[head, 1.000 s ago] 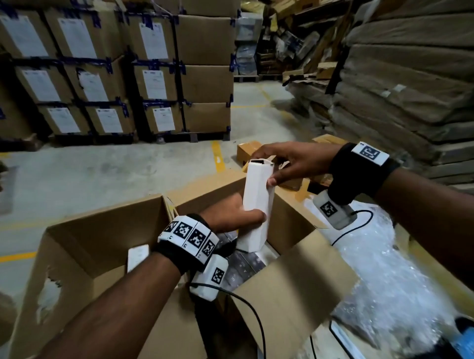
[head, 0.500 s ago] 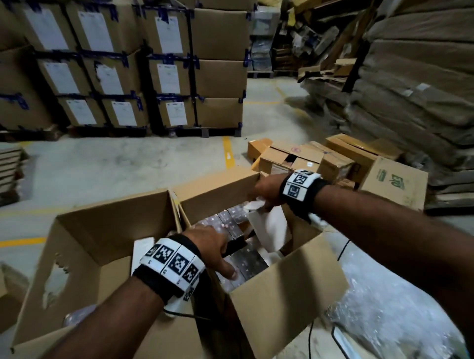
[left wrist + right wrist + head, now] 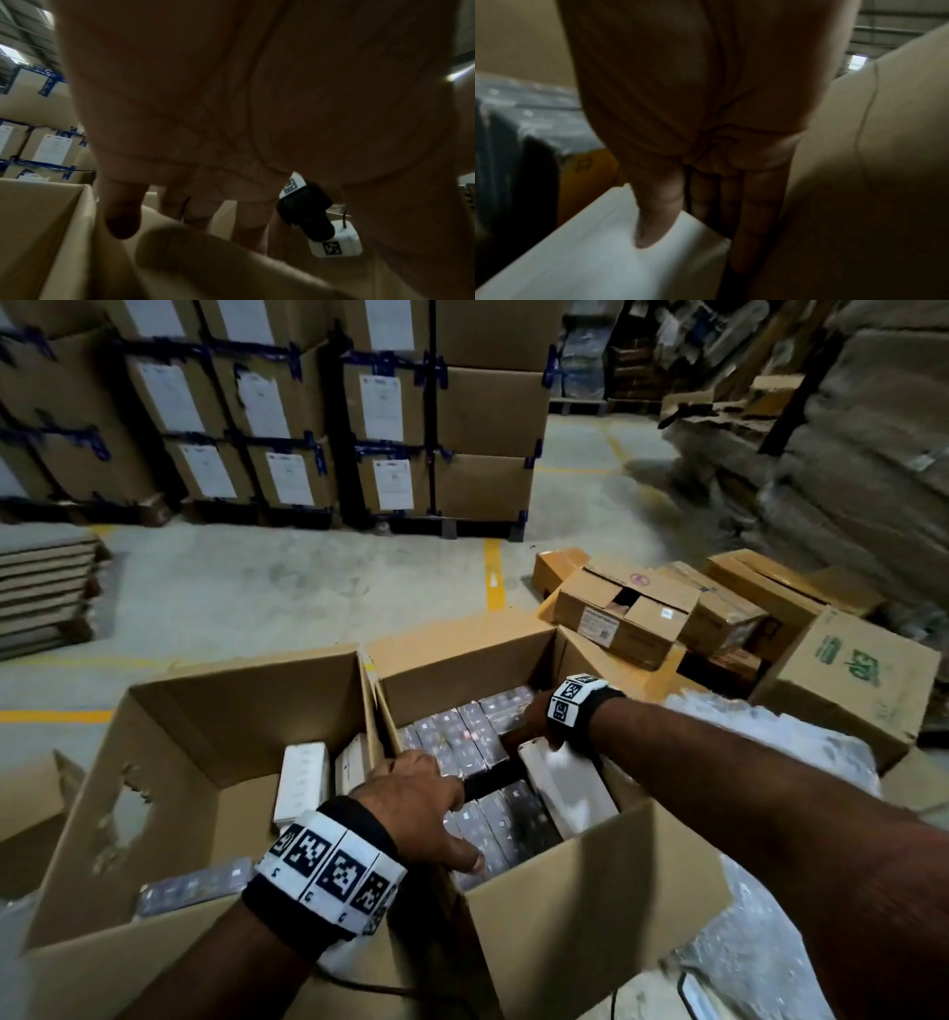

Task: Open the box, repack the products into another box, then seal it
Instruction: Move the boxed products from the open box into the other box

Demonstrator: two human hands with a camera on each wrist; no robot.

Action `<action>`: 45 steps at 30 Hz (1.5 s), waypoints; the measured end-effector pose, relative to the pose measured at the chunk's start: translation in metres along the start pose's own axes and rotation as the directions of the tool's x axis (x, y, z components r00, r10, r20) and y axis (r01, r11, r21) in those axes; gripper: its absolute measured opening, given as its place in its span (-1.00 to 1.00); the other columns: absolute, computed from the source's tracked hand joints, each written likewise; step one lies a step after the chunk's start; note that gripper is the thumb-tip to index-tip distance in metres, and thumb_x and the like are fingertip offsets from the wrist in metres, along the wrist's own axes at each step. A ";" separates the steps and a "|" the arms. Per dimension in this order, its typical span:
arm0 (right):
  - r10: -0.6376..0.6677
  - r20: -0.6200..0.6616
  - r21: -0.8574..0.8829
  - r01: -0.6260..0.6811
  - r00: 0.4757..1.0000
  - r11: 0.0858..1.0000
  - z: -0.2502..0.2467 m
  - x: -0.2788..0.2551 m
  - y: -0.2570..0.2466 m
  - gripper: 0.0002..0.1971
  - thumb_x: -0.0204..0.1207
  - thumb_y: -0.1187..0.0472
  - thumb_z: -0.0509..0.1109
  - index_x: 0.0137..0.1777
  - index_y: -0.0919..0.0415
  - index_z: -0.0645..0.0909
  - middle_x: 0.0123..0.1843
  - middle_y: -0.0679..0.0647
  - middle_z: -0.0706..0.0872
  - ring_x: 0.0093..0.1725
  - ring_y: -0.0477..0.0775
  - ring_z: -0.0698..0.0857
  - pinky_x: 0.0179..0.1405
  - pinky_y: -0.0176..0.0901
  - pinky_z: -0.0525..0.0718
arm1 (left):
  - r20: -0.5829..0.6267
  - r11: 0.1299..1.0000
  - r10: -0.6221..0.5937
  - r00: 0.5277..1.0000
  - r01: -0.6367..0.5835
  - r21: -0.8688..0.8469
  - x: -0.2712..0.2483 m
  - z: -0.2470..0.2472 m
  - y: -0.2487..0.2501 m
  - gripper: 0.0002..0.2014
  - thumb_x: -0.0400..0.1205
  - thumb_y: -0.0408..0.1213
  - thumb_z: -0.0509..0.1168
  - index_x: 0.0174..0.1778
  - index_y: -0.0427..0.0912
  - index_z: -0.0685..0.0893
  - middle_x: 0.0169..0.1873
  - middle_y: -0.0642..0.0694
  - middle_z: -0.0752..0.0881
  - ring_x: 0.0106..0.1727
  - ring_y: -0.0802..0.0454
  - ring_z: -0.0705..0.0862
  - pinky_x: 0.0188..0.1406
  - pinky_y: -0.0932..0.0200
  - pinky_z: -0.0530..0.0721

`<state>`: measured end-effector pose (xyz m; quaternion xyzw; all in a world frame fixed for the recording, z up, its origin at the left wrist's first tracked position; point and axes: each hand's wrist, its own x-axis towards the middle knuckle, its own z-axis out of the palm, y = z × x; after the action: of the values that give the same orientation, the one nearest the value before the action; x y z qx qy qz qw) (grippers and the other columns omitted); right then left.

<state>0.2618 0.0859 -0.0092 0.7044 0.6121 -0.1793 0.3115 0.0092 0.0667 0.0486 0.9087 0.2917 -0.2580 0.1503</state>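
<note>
Right hand (image 3: 534,719) clamped on white carton (image 3: 565,788), thumb on top, seemingly to seat it among packs (image 3: 462,737); left hand (image 3: 431,801) flat, fingers apart, steadying adjacent packs.

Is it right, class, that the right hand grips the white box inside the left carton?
Wrong carton. The right hand grips the white box inside the right carton, among the dark packs, as the head view shows.

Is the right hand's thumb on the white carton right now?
Yes, the right wrist view shows the right hand with its thumb pressed on the top face of the white carton.
</note>
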 end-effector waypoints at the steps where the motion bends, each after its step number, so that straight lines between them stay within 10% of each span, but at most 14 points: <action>1: -0.001 -0.028 0.031 0.002 1.000 1.000 0.000 -0.007 -0.003 -0.44 0.53 -0.30 0.29 0.49 -0.13 0.48 0.29 0.04 0.72 0.14 0.10 0.74 0.07 -0.13 0.61 | -0.010 1.000 0.002 1.000 -0.002 0.003 -0.001 -0.001 0.003 -0.28 0.37 0.43 0.31 0.37 0.13 0.47 0.29 -0.07 0.42 0.39 -0.11 0.34 0.35 -0.06 0.42; 8: -0.025 -0.083 -0.011 0.024 0.996 1.000 0.010 -0.006 -0.015 -0.53 0.57 -0.11 0.35 0.43 0.05 0.55 0.38 0.12 0.64 0.29 0.22 0.66 0.24 -0.03 0.64 | -0.021 0.999 0.028 0.999 -0.028 0.023 -0.014 -0.005 0.025 -0.30 0.42 0.41 0.29 0.41 0.11 0.46 0.38 -0.07 0.44 0.50 -0.10 0.28 0.56 -0.19 0.14; 13: -0.024 -0.147 0.188 0.052 0.989 0.981 -0.013 -0.034 0.002 -0.62 0.54 -0.09 0.38 -0.26 0.25 0.68 -0.16 0.24 0.74 -0.22 0.21 0.62 -0.02 -0.05 0.69 | 0.037 0.992 0.043 0.998 -0.047 0.121 -0.014 0.003 0.041 -0.30 0.40 0.40 0.31 0.36 0.06 0.48 0.37 -0.13 0.44 0.51 -0.15 0.27 0.52 -0.43 0.06; 16: -0.044 -0.238 0.280 0.111 0.970 0.954 -0.020 -0.074 0.024 -0.73 0.61 0.04 0.36 -0.22 0.19 0.71 -0.36 0.10 0.67 -0.34 0.12 0.59 -0.17 -0.15 0.56 | 0.037 0.990 0.041 0.998 -0.046 0.137 -0.008 0.009 0.047 -0.32 0.36 0.39 0.34 0.32 0.09 0.50 0.34 -0.11 0.46 0.47 -0.15 0.31 0.43 -0.46 0.23; 21: -0.124 -0.444 0.246 0.253 0.888 0.936 -0.012 -0.138 0.053 -0.77 0.62 0.09 0.35 0.13 0.14 0.78 0.05 0.05 0.81 -0.01 0.09 0.72 -0.03 -0.13 0.62 | 0.056 0.983 0.022 0.998 -0.032 0.179 -0.003 0.010 0.051 -0.35 0.34 0.40 0.31 0.32 0.21 0.49 0.29 -0.03 0.50 0.47 -0.11 0.33 0.39 -0.47 0.26; 32: -0.101 -0.457 0.142 0.185 0.883 0.972 0.032 -0.200 0.047 -0.75 0.62 0.06 0.35 0.24 0.04 0.71 0.15 -0.05 0.79 0.11 0.00 0.72 0.12 -0.14 0.64 | 0.075 0.974 -0.015 0.997 -0.002 0.227 -0.011 0.007 0.060 -0.45 0.45 0.36 0.27 0.34 0.27 0.50 0.38 -0.06 0.48 0.51 -0.13 0.34 0.41 -0.53 0.18; 38: -0.014 -0.614 0.082 0.081 0.789 0.993 0.066 -0.213 0.051 -0.71 0.59 0.08 0.34 0.28 0.06 0.67 0.22 0.05 0.74 0.21 0.13 0.68 0.15 0.05 0.67 | 0.045 0.983 0.096 0.994 -0.102 0.151 -0.018 0.015 0.044 -0.39 0.44 0.48 0.18 0.33 0.24 0.53 0.37 -0.05 0.49 0.54 -0.10 0.29 0.47 -0.55 -0.03; 45: -0.023 -0.679 0.074 0.099 0.734 0.992 0.076 -0.212 0.029 -0.72 0.55 0.14 0.37 0.23 0.13 0.68 0.12 0.12 0.76 0.12 0.20 0.70 -0.01 0.10 0.72 | 0.019 0.961 0.147 0.989 -0.147 0.235 -0.019 0.015 0.045 -0.56 0.55 0.27 0.26 0.12 0.01 0.66 0.21 -0.08 0.60 0.37 -0.09 0.46 0.21 -0.10 0.34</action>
<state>0.2603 -0.1249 0.0753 0.7161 0.6960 0.0467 0.0244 0.0174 0.0163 0.0529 0.9391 0.1904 -0.2796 0.0601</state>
